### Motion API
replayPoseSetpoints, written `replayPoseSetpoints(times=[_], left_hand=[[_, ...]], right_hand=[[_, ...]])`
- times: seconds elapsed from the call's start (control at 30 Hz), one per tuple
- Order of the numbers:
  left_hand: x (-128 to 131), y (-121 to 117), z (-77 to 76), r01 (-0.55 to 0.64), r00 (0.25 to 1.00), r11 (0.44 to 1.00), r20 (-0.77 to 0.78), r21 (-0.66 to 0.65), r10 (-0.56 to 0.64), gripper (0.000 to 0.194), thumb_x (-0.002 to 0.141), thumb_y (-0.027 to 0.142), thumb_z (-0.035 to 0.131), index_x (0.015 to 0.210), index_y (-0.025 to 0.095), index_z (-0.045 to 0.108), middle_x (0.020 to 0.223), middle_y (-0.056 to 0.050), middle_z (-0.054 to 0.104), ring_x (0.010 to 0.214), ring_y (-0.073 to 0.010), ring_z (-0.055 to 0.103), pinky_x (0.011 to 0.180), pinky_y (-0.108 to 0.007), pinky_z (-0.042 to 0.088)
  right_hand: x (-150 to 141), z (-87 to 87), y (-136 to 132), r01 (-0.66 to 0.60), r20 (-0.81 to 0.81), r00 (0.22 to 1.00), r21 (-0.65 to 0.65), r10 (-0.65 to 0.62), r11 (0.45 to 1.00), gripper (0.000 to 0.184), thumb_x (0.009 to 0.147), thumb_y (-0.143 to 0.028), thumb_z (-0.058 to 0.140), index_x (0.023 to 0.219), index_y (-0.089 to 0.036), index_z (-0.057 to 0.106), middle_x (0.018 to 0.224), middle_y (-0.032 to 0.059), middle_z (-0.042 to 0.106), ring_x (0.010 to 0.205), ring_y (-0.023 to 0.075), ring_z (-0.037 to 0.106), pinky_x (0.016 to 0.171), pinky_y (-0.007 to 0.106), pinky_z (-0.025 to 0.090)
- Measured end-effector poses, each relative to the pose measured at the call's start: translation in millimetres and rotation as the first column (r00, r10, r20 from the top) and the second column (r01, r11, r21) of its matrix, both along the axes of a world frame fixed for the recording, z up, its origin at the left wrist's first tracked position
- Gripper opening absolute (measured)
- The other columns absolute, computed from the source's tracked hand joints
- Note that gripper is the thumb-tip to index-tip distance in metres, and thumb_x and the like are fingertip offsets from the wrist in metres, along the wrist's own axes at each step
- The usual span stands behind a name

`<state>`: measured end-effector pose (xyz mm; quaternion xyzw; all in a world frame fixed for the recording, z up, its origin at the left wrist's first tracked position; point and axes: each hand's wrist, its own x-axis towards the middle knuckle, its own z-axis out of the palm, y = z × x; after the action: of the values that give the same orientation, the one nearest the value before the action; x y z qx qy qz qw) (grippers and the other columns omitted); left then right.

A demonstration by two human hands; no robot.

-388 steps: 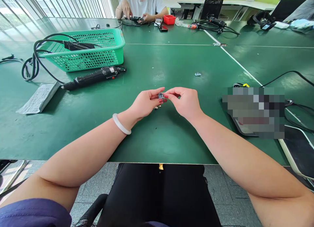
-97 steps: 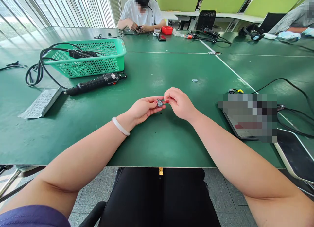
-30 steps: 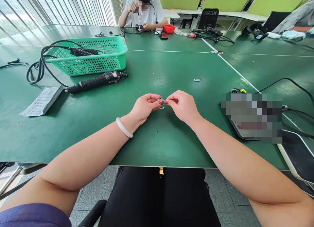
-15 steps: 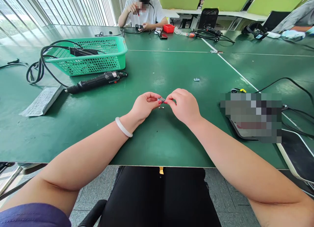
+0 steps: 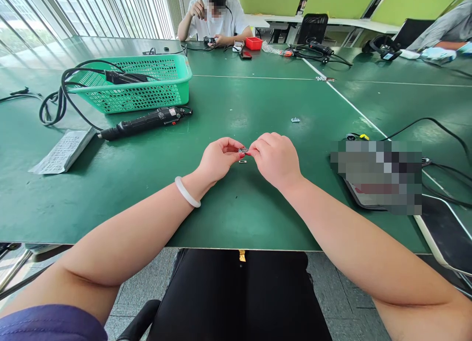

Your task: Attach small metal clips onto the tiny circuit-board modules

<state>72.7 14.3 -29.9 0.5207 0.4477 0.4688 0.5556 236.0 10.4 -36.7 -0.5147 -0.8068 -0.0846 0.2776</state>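
One small grey metallic part (image 5: 243, 150) is held over the table (image 5: 236, 223), the left hand's (image 5: 217, 160) fingers clamped at its nine o'clock, the right hand's (image 5: 277, 159) pinching at three. Probably light, stiff, slippery; best held by opposite edges.

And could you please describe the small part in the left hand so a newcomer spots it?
At the green table, find the white bangle, then the left hand just beyond it. Pinched there, beside the right hand, is the small grey part. Unlike the tiny piece just below it in view, it is held, not lying on the table.
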Motion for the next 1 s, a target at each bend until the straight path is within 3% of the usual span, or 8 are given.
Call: replayPoseSetpoints(times=[0.23, 0.43, 0.6, 0.77, 1.0], left_hand=[[-2.0, 1.8, -0.9, 0.047, 0.990, 0.996, 0.133, -0.076, -0.036, 0.015, 0.072, 0.001, 0.070, 0.079, 0.012, 0.061, 0.076, -0.001, 0.069, 0.074, -0.0101, 0.065, 0.087, -0.034, 0.050], [-2.3, 4.5, -3.1, 0.068, 0.978, 0.987, 0.206, -0.146, -0.037, 0.013, 0.077, 0.001, 0.066, 0.081, 0.012, 0.061, 0.074, -0.001, 0.070, 0.069, -0.0079, 0.064, 0.086, -0.031, 0.050], [-2.0, 6.3, -7.3, 0.062, 0.968, 0.978, 0.249, -0.197, -0.011, 0.012, 0.081, 0.000, 0.061, 0.083, 0.012, 0.062, 0.077, -0.004, 0.071, 0.074, -0.0090, 0.067, 0.088, -0.030, 0.050], [-2.5, 7.6, -9.5, 0.044, 0.964, 0.974, 0.266, -0.221, 0.017, 0.014, 0.080, -0.002, 0.061, 0.083, 0.012, 0.062, 0.076, -0.002, 0.070, 0.073, -0.0085, 0.066, 0.090, -0.031, 0.049], [-2.6, 6.1, -6.2, 0.067, 0.981, 0.981, 0.191, -0.179, -0.033, 0.012, 0.081, 0.001, 0.062, 0.086, 0.012, 0.061, 0.074, -0.003, 0.071, 0.070, -0.0093, 0.066, 0.087, -0.031, 0.050]], right_hand=[[1.6, 0.1, 3.1, -0.008, -0.079, 0.997, -0.014, 0.007, 1.000, 0.016, 0.089, -0.033, 0.059, 0.088, -0.020, 0.069, 0.083, 0.0071, 0.068, 0.079, 0.0223, 0.053, 0.070, 0.035, 0.038], [5.4, -4.7, 5.6, -0.069, -0.177, 0.982, -0.045, 0.060, 0.997, 0.024, 0.091, -0.036, 0.055, 0.091, -0.023, 0.075, 0.087, 0.0060, 0.073, 0.079, 0.0221, 0.056, 0.076, 0.036, 0.044], [5.1, -6.2, 5.8, -0.095, -0.290, 0.955, -0.088, 0.066, 0.992, 0.026, 0.092, -0.028, 0.051, 0.093, -0.023, 0.076, 0.090, 0.0047, 0.075, 0.081, 0.0215, 0.060, 0.076, 0.036, 0.047], [4.2, -4.7, 4.3, -0.143, -0.415, 0.908, -0.205, 0.046, 0.968, 0.029, 0.092, -0.026, 0.047, 0.096, -0.024, 0.076, 0.094, 0.0042, 0.075, 0.087, 0.0203, 0.065, 0.079, 0.036, 0.049], [3.0, 5.1, -2.7, -0.143, -0.443, 0.896, -0.320, -0.015, 0.936, 0.020, 0.083, -0.036, 0.062, 0.092, -0.025, 0.077, 0.084, 0.0030, 0.075, 0.071, 0.0179, 0.063, 0.068, 0.033, 0.047]])
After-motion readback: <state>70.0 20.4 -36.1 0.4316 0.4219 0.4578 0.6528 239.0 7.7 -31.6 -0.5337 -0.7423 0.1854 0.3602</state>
